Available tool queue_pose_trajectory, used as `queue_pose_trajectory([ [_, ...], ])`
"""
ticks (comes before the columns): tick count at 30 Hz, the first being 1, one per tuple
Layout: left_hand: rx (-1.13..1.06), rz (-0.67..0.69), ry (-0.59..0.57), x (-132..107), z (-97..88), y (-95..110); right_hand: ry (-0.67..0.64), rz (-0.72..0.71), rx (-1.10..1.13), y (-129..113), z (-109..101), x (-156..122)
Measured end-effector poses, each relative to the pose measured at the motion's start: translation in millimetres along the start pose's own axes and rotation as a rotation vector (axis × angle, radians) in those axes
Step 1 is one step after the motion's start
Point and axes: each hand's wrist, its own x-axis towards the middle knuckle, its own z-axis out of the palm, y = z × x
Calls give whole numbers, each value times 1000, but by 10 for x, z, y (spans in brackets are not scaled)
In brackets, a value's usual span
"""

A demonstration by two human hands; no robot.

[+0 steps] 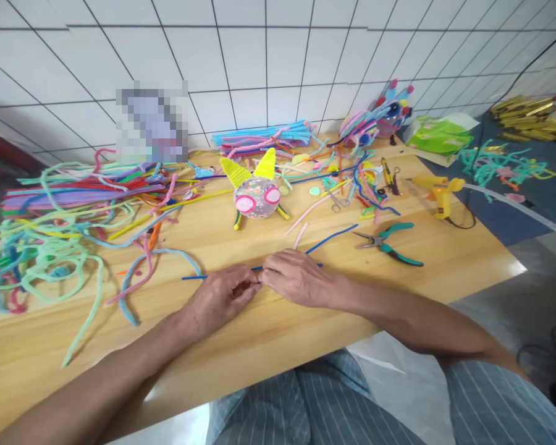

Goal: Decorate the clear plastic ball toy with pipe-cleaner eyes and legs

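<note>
My left hand and my right hand meet at the near middle of the wooden table. Both pinch a thin dark blue pipe cleaner, fingers closed on it where the hands touch. The pipe cleaner runs left past my left hand and right and away past my right hand. Just beyond the hands stands a small clear ball figure with pink eyes and yellow striped ears.
A big heap of coloured pipe cleaners covers the left of the table. Green-handled pliers lie to the right, a yellow glue gun farther right. More pipe cleaners and another colourful figure sit by the tiled wall.
</note>
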Motion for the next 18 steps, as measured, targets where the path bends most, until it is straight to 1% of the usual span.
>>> queue_pose_trajectory([
  [6,44,22,-5,10,-19,27,-22,-14,-12,-2,8,1],
  [11,26,-57,-47,2,-11,4,-28,-31,-21,-2,31,-4],
  [18,-23,-118,-52,25,-48,62,-34,-54,-18,3,56,-17],
])
